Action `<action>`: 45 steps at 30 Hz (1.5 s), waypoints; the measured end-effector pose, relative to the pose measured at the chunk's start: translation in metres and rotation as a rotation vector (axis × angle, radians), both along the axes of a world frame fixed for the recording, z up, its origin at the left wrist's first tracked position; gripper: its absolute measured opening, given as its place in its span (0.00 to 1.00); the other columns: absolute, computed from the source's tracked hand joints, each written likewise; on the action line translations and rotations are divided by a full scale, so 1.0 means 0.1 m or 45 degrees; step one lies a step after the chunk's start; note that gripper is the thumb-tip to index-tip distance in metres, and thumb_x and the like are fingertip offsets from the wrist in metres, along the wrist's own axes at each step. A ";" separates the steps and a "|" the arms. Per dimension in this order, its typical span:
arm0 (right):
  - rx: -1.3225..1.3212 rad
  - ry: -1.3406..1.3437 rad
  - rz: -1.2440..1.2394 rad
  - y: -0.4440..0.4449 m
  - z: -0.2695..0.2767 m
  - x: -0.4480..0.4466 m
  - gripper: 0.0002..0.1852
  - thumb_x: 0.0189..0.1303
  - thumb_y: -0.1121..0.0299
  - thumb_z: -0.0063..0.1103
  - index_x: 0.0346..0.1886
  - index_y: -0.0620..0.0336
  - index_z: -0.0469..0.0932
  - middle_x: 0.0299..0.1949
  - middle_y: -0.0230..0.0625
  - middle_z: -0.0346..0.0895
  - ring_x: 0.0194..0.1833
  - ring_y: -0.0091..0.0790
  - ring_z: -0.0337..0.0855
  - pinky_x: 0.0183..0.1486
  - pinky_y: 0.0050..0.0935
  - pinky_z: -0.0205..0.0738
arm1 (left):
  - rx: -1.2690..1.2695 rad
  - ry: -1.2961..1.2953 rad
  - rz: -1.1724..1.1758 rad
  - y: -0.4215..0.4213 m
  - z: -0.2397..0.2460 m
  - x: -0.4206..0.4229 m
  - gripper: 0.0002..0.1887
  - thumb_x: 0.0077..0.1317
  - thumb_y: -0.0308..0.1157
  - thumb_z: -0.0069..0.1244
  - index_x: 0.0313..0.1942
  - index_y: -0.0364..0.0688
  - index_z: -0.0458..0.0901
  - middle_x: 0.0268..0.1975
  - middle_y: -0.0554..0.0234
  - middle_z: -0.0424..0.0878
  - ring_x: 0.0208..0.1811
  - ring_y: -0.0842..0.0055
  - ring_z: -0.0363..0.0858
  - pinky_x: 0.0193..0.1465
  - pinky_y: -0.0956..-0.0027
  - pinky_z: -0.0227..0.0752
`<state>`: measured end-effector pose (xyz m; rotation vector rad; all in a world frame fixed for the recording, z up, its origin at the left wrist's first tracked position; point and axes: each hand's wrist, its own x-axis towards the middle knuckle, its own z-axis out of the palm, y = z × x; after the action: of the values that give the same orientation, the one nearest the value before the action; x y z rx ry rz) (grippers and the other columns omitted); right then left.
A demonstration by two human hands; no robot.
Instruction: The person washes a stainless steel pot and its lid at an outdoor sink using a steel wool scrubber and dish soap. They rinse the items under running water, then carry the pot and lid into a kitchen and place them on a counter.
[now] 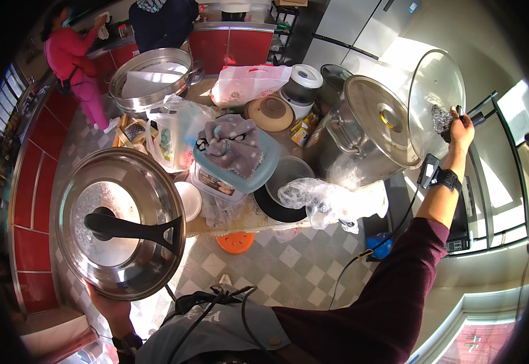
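My left hand [109, 302] grips the lower rim of a wide stainless-steel lid [153, 266] with a clear centre and a tall black handle [141, 230]. Most of its fingers are hidden under the rim. Out to the right, my right hand [462, 129] holds a round glass lid [435, 66], tilted nearly upright. Shiny, crumpled material [441, 119] shows beside those fingers; whether it is plastic or a metal scourer I cannot tell. Just left of the glass lid stands a large steel stockpot [344, 141] with its metal lid [373, 109] on.
The cluttered table [264, 223] holds a blue plastic basin [264, 159] with a grey cloth [232, 145], plastic bags [332, 200], a steamer [153, 102] and a clay-pot lid [271, 113]. An orange stool [235, 241] stands below. Two people [75, 63] are at the far counter. A cable [350, 261] hangs from my right wrist.
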<state>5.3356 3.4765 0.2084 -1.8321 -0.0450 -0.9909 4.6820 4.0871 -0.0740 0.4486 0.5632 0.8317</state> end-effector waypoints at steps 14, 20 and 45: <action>-0.202 0.124 0.508 0.91 -0.14 -1.37 0.12 0.60 0.68 0.66 0.44 0.65 0.80 0.36 0.29 0.80 0.37 0.20 0.76 0.42 0.19 0.69 | 0.001 -0.139 -0.284 0.05 0.17 0.16 0.28 0.73 0.56 0.31 0.60 0.45 0.71 0.55 0.63 0.79 0.55 0.67 0.77 0.58 0.62 0.71; -0.580 0.071 0.697 2.32 -0.37 -2.10 0.20 0.60 0.65 0.67 0.50 0.68 0.76 0.37 0.31 0.77 0.38 0.21 0.73 0.43 0.18 0.68 | -0.074 -0.304 -0.258 0.06 0.07 0.21 0.24 0.75 0.51 0.30 0.56 0.44 0.74 0.52 0.62 0.81 0.54 0.67 0.79 0.59 0.62 0.71; -1.199 -0.295 2.103 6.62 -0.85 -5.33 0.17 0.50 0.77 0.63 0.46 0.62 0.75 0.38 0.44 0.75 0.39 0.47 0.79 0.43 0.36 0.74 | -0.149 -0.147 0.226 1.00 0.17 -1.08 0.30 0.67 0.55 0.48 0.57 0.38 0.73 0.52 0.57 0.80 0.50 0.68 0.80 0.55 0.60 0.73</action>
<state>4.8026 4.1384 0.1237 -1.5769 -2.0480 0.1405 4.5741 4.1876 -0.0567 0.2444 0.5466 0.9824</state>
